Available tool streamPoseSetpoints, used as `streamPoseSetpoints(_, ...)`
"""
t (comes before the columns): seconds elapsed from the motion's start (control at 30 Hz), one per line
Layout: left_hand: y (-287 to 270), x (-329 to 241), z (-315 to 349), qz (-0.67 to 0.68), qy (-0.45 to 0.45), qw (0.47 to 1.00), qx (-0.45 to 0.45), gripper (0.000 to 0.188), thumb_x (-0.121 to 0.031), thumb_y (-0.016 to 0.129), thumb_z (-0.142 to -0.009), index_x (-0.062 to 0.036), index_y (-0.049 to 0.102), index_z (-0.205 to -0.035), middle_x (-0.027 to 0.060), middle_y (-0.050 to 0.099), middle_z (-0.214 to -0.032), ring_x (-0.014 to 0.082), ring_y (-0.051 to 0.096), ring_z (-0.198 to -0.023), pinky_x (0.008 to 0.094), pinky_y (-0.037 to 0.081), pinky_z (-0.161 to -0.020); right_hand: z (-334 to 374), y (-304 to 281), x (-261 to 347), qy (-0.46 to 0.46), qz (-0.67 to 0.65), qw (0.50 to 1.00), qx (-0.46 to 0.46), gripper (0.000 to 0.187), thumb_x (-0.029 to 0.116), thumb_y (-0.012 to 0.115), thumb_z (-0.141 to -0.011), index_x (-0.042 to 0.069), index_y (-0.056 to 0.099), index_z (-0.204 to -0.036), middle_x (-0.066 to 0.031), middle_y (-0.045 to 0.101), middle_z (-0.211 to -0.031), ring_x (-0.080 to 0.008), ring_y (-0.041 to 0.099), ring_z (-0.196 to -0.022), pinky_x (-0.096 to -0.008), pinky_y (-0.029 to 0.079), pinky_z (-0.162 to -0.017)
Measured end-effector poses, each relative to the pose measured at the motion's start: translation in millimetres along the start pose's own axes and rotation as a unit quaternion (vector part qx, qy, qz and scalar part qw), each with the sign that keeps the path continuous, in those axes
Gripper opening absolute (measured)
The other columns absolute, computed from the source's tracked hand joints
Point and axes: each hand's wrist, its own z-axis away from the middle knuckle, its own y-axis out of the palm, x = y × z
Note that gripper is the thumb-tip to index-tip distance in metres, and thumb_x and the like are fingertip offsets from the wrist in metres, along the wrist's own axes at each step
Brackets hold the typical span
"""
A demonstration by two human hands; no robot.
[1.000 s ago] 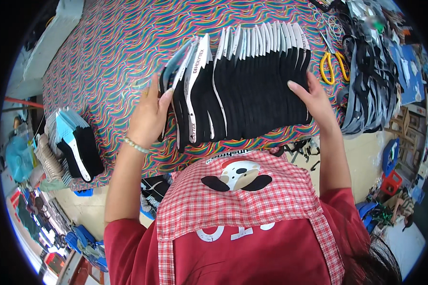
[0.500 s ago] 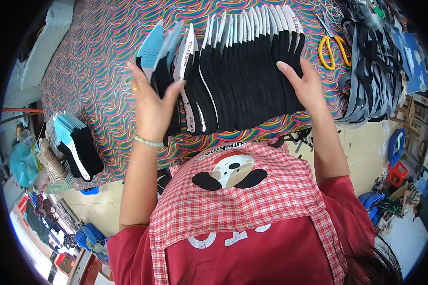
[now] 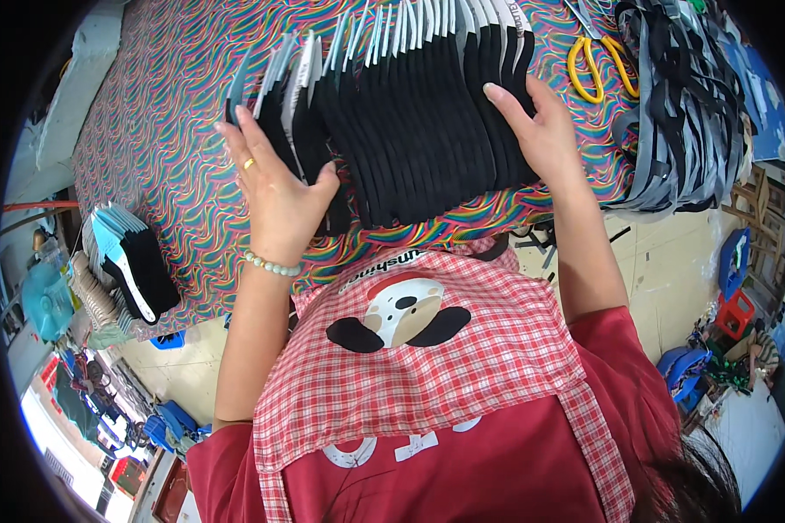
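Note:
A long row of flat black pieces [image 3: 410, 131] with white and light-blue ends stands on edge across the patterned tabletop. My left hand [image 3: 281, 192] is at the row's left end, fingers stretched along the outermost pieces and thumb on the near side. At the other end, my right hand [image 3: 539, 131] cups the last pieces, its thumb in front and its fingers partly hidden behind. Between them the row is held upright, leaning slightly. A smaller bundle of similar pieces [image 3: 153, 275], light blue on top, rests at the table's left edge.
Yellow-handled scissors [image 3: 597, 65] lie right of the row. Beyond them hangs a heap of black and grey strips [image 3: 685, 113] over the table's edge. A multicoloured wavy cloth [image 3: 183, 105] covers the table. A red stool [image 3: 735, 314] stands on the floor at right.
The leftmost pieces, fanned apart before, now stand closer to the others. Both hands remain at the row's ends; the whole view has shifted slightly.

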Motion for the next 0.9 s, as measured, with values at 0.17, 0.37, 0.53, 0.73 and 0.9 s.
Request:
streamPoseSetpoints(0.17,-2,14,-1,0.034,-0.014,0.999,0.001,0.110,-0.015,0.074,-0.071,0.0054,0.000,-0.149,0.0410,0.000,-0.150,0.0505,-0.001,-0.143,0.0494,0.012,-0.117,4,-2,9,-0.008,-0.030,0.999,-0.009,0.050,0.043,0.068,-0.086,-0.006,0.061,-0.095,-0.0193,0.063,-0.087,-0.0321,0.060,-0.081,-0.0385,0.046,-0.077)
streamPoseSetpoints(0.37,1,-2,6,-0.051,-0.015,0.999,0.008,0.118,-0.030,0.081,-0.071,0.0059,0.000,-0.149,0.0401,0.004,-0.150,0.0528,0.008,-0.141,0.0562,0.017,-0.114,3,-3,4,0.005,0.012,1.000,-0.012,0.047,0.041,0.067,-0.088,-0.005,0.061,-0.094,-0.0192,0.063,-0.086,-0.0300,0.061,-0.079,-0.0367,0.047,-0.075)
streamPoseSetpoints(0.53,-1,4,5,-0.041,0.024,0.999,-0.005,0.119,-0.026,0.082,-0.070,0.0065,-0.001,-0.149,0.0355,0.007,-0.152,0.0489,0.011,-0.142,0.0507,0.017,-0.116,2,-4,7,-0.007,-0.037,0.999,-0.008,0.045,0.038,0.068,-0.088,-0.006,0.061,-0.093,-0.0195,0.063,-0.087,-0.0304,0.061,-0.079,-0.0366,0.047,-0.074)
streamPoseSetpoints(0.73,-23,2,11,0.213,-0.090,0.973,0.025,0.116,-0.021,0.080,-0.075,0.0090,-0.005,-0.148,0.0309,0.008,-0.155,0.0339,0.010,-0.146,0.0366,0.012,-0.117,16,28,24,-0.082,0.019,0.995,-0.045,0.043,0.034,0.068,-0.087,-0.005,0.058,-0.101,-0.0216,0.060,-0.094,-0.0373,0.061,-0.088,-0.0418,0.048,-0.076)
streamPoseSetpoints(0.9,-28,29,13,0.215,-0.165,0.963,0.018,0.114,-0.028,0.078,-0.080,0.0087,-0.007,-0.148,0.0311,0.011,-0.154,0.0328,0.013,-0.146,0.0350,0.016,-0.117,24,43,47,-0.055,0.046,0.997,-0.002,0.043,0.036,0.067,-0.088,-0.003,0.056,-0.102,-0.0206,0.058,-0.091,-0.0382,0.059,-0.081,-0.0429,0.047,-0.071)
